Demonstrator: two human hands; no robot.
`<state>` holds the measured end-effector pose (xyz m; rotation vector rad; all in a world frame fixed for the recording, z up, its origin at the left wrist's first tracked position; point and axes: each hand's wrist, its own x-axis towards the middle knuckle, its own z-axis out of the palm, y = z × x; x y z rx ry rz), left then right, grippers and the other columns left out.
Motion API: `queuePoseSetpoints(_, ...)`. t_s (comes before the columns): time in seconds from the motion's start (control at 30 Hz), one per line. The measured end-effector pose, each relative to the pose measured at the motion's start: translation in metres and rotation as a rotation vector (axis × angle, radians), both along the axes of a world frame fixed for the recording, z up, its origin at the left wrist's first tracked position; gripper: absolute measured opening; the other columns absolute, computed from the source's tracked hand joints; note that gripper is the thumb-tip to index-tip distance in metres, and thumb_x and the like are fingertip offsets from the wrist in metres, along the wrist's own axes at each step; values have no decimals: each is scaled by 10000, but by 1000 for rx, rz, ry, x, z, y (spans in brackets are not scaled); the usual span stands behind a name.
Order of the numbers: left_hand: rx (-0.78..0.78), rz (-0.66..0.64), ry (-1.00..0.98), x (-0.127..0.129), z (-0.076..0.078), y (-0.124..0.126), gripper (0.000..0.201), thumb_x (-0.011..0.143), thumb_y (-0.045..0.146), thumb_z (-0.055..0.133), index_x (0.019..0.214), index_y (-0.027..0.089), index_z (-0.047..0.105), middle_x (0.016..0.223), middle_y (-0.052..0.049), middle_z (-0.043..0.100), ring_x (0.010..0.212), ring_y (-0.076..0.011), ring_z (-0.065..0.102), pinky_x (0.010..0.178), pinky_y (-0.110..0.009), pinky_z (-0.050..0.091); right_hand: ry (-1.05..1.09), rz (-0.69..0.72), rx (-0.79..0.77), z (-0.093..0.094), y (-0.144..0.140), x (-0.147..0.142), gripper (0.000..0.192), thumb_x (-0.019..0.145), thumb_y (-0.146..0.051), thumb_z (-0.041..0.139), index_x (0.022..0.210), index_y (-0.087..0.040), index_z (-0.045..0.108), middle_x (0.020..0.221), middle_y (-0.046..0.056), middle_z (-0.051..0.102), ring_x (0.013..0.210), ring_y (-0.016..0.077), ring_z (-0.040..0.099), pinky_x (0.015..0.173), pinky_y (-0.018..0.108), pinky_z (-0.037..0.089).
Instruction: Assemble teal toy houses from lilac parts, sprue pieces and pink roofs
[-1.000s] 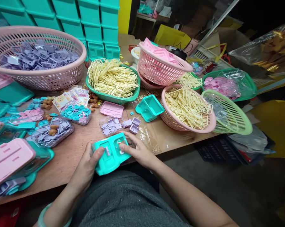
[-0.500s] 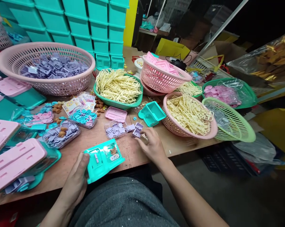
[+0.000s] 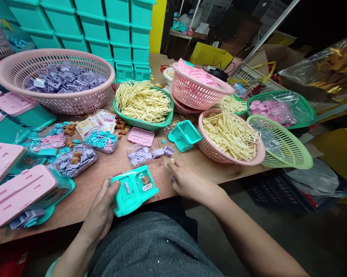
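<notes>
My left hand (image 3: pixel 102 209) grips a turquoise plastic toy panel (image 3: pixel 127 206) by its left end, thumb on top, above the table's front edge. Set in the panel are a small lilac piece (image 3: pixel 127 187), a bear-like figure and a printed label. To its right, my right hand (image 3: pixel 186 180) is closed, slightly blurred, with a small purple plastic piece (image 3: pixel 172 178) partly showing at the fingertips. Beyond it lie open purple box-shaped parts (image 3: pixel 169 151) beside a clear tray (image 3: pixel 140 155) of flat purple parts. A turquoise bin-shaped part (image 3: pixel 187 137) and a pink lid (image 3: pixel 140 136) lie behind.
A large pink basket (image 3: pixel 102 94) of purple parts stands at the back left. Cream frames fill a green basket (image 3: pixel 158 125) and a pink basket (image 3: pixel 209 148). Pink-topped cases (image 3: pixel 20 194) line the left side. Turquoise boxes (image 3: pixel 118 32) are stacked behind.
My right hand has drawn back from the purple box parts toward me, with a small purple piece at its fingers. My left hand has brought the turquoise panel slightly right and up.
</notes>
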<state>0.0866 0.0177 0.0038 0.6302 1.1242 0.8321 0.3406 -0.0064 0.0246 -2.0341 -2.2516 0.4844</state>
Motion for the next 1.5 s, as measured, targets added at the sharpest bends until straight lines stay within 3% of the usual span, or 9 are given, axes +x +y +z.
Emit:
queuePoseSetpoints(0.13,-14,-22,-16,-6,-2,0,510,688,590,850,991,230,656,1063,-77,774,1079,-350,714,840,-406,623,131,48,-55,-9,20,-9,472,846,-98,608,1317,-121,589,1242,185,647,1177,315,625,1036,464,503)
queuePoseSetpoints(0.27,-62,-1,-42,-20,-10,0,555,714,589,840,1074,218,637,1116,-85,772,1102,-346,712,830,-401,628,410,14,26,-18,8,10,569,891,-199,695,1427,-210,504,1377,134,605,1247,260,608,1078,441,503)
queuePoseSetpoints(0.5,-49,-87,-58,-16,-9,6,598,778,617,783,1170,198,614,1186,-106,744,1158,-339,680,909,-424,598,423,234,19,-21,-4,21,435,990,-137,527,1400,-275,570,1391,126,553,1262,240,604,1061,429,528)
queuePoseSetpoints(0.67,2,-87,-68,-8,-5,-2,499,845,612,723,1116,222,569,1214,-75,712,1161,-289,662,951,-396,551,342,-20,132,-28,-1,9,203,912,-202,673,1113,-173,682,1008,108,700,926,260,693,859,440,591)
queuePoseSetpoints(0.8,33,-50,31,-3,-8,-11,613,841,640,712,1276,262,506,1172,-44,700,1111,-253,659,936,-364,519,692,-217,365,-12,-18,-22,170,907,-277,694,1053,-193,671,932,59,711,803,188,687,742,332,599)
queuePoseSetpoints(0.9,73,-91,67,1,-10,-15,662,840,638,713,1327,271,454,1155,-45,696,1084,-248,662,914,-358,521,867,-209,416,4,-29,-57,223,874,-283,731,1071,-204,666,907,30,700,752,153,662,675,281,592)
queuePoseSetpoints(1.03,94,-136,66,2,-8,-15,644,855,628,701,1321,277,429,1169,-44,685,1047,-241,672,863,-344,542,834,-188,424,9,-28,-82,212,854,-261,745,1031,-182,658,861,22,673,703,139,622,573,247,549)
queuePoseSetpoints(1.2,112,-153,104,4,-2,-14,679,839,640,712,1318,264,411,1144,-49,702,1037,-234,684,850,-326,553,742,-140,525,5,-27,-87,190,876,-227,738,1025,-172,636,868,30,679,715,141,631,640,268,565)
queuePoseSetpoints(1.5,119,-167,144,6,8,-14,746,780,695,730,1275,233,418,1093,-60,705,1011,-233,685,815,-314,567,542,-37,668,3,-32,-91,124,957,-207,655,946,-210,531,773,14,610,704,157,613,558,253,488)
